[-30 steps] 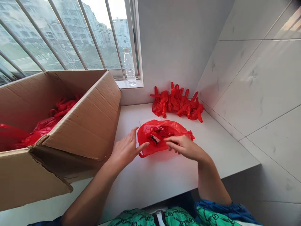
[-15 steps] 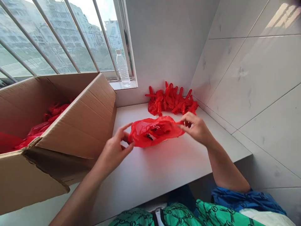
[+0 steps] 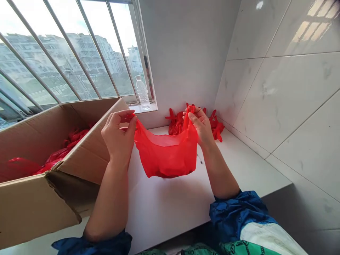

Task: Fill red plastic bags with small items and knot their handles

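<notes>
A thin red plastic bag (image 3: 167, 156) hangs between my two hands, above the white table. My left hand (image 3: 119, 132) pinches its left handle between thumb and fingers. The right handle is gripped by my right hand (image 3: 198, 124), closed around the bunched plastic. The bag's bottom sags with dark contents that I cannot make out through the film. Behind my right hand lies a row of tied red bags (image 3: 175, 124), partly hidden by the hand and the raised bag.
A large open cardboard box (image 3: 90, 152) with red plastic bags (image 3: 63, 150) inside stands on the left. A clear bottle (image 3: 142, 92) is on the sill of the barred window. A small dark-tipped object (image 3: 201, 162) lies on the white table (image 3: 170, 205). Tiled wall (image 3: 292, 106) bounds the right.
The bag has been lifted by its handles; before, it sat low on the table with its mouth spread. Both hands rose, and my left hand closed on the handle. The view tilted upward.
</notes>
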The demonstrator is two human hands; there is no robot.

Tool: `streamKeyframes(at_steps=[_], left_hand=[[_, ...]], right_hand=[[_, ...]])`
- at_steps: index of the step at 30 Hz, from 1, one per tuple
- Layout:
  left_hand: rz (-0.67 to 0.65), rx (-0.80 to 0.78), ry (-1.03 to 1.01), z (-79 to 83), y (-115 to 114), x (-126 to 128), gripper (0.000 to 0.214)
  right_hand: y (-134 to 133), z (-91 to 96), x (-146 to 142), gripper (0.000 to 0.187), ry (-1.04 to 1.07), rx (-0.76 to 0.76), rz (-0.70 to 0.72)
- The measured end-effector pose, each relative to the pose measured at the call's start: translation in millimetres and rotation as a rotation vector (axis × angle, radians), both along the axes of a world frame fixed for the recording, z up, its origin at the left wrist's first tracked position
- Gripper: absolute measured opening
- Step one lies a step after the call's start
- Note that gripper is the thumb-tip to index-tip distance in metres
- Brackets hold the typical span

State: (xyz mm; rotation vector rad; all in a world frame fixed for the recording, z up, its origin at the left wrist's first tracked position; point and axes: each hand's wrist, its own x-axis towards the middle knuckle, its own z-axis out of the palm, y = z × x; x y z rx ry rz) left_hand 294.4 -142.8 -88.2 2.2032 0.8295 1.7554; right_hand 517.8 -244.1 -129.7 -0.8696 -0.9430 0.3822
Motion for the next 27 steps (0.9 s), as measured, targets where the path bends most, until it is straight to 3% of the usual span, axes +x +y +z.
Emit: streamKeyframes(at_steps=[5, 11, 13, 16, 19, 21, 23, 27], left_hand=[[-0.060, 0.072, 0.058, -0.4, -7.2, 5.6, 0.026], [-0.255, 0.021, 0.260, -15.2, -8.2, 12.4, 0.028], [-0.335, 0.029, 0.322, -21.0, -9.1, 17.4, 0.026], [-0.435, 0.073, 0.353, -32.7, -10.7, 25.1, 0.024], [-0.427, 0.068, 0.241, -52.1, -10.1, 31.4, 0.033], [-0.422, -0.046, 0.160, -68.6, -7.6, 35.0, 0.051], [-0.511, -0.257, 0.172, -84.6, -4.0, 38.0, 0.066], [-0.812, -0.705, 0.192, -102.4, 4.8, 40.0, 0.054]], right_hand=[[1.7, 1.8, -15.0, 0.045, -0.111, 0.024, 0.103], [10.4, -19.1, -38.3, 0.071, -0.312, -0.061, 0.245], [16.9, -27.5, -46.0, 0.063, -0.406, -0.075, 0.200], [27.6, -37.9, -51.2, 0.030, -0.435, -0.105, 0.137], [35.9, -44.8, -47.1, 0.033, -0.275, -0.204, 0.200], [39.5, -47.7, -42.0, 0.039, -0.116, -0.246, 0.250], [42.1, -49.3, -37.4, 0.040, 0.021, -0.249, 0.284], [40.5, -47.4, -30.8, 0.039, 0.099, -0.245, 0.374]])
